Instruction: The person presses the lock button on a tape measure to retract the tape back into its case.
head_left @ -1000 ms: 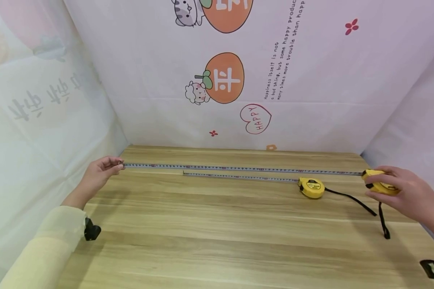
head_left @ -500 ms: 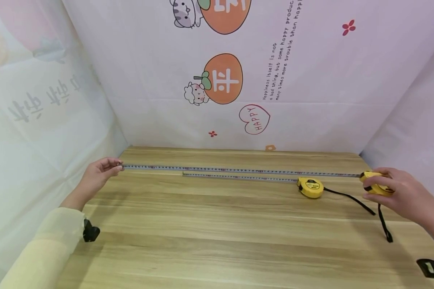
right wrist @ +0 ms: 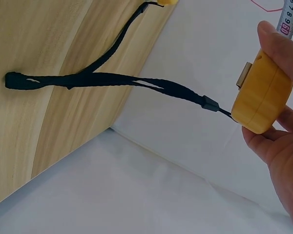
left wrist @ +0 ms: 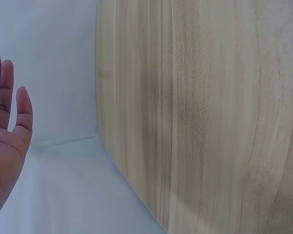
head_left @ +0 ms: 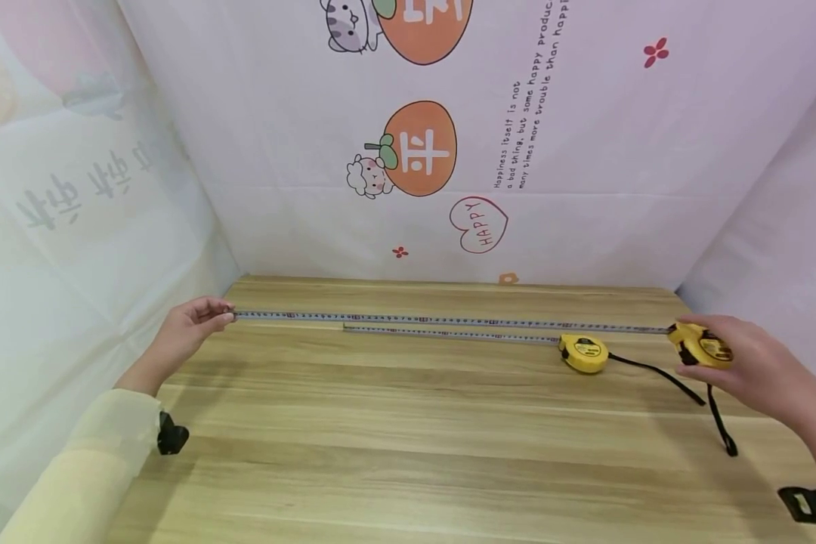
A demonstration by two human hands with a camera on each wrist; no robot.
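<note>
Left hand (head_left: 189,326) pinches the end of the blade (head_left: 423,319); right hand (head_left: 758,353) grips its case (head_left: 707,347). Blade spans between them, beyond the second tape (head_left: 585,353). A slipping left pinch could cause sudden recoil

A person's arms reach forward, spread wide apart. The sleeved left arm (head_left: 75,461) slants up to the left hand (head_left: 185,326), where thumb (head_left: 217,321) and fingers (head_left: 207,304) come together in a pinch. The right arm (head_left: 812,423), bare above the wrist, enters from the right; the right hand (head_left: 755,361) is curled in a grip, thumb lower, fingers above.
</note>
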